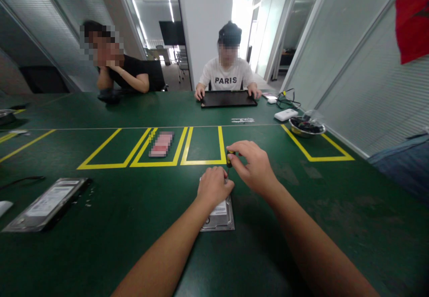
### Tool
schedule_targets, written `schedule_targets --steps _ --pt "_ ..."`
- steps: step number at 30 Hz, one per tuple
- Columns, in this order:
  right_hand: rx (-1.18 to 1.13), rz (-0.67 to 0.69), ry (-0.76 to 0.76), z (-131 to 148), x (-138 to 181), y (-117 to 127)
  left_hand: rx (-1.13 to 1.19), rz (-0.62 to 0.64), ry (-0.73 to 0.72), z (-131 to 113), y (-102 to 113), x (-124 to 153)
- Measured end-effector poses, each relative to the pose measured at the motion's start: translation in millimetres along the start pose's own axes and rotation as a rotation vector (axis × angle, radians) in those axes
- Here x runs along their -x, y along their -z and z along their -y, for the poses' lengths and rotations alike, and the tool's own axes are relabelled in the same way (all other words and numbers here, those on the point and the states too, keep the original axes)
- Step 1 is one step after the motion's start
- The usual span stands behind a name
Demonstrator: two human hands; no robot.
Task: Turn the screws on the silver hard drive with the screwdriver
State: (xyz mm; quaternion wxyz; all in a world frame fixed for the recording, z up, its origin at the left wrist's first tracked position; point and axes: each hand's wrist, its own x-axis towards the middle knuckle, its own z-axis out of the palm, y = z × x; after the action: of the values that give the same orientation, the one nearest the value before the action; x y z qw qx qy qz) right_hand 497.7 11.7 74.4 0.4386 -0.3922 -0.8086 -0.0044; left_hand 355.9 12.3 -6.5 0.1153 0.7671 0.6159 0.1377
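Note:
A silver hard drive [219, 216] lies flat on the green table [134, 243] in front of me. My left hand [213, 188] rests curled on its far end and hides much of it. My right hand [252, 165] pinches a small screwdriver with a black and yellow handle [229, 158], held upright over the drive's far right corner. The screwdriver's tip is hidden behind my left hand.
A second hard drive [47, 204] with small loose screws [88, 198] beside it lies at the left. Yellow taped boxes [203, 147] mark the middle; one holds a pink item [161, 144]. A metal bowl [306, 126] sits right. Two people sit opposite, one holding a black tray [229, 99].

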Motion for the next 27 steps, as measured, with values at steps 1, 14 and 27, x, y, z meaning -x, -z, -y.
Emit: schedule_targets --steps 1,14,27 --pt "-0.001 0.001 -0.003 -0.1 0.1 -0.1 -0.001 -0.001 -0.003 -0.1 0.2 0.1" --pt "-0.01 0.013 -0.029 -0.4 0.4 0.4 0.002 -0.027 -0.019 0.4 -0.9 0.1" --pt "-0.002 0.136 -0.151 -2.4 0.6 0.1 0.016 0.02 0.023 -3.2 6.8 2.4"
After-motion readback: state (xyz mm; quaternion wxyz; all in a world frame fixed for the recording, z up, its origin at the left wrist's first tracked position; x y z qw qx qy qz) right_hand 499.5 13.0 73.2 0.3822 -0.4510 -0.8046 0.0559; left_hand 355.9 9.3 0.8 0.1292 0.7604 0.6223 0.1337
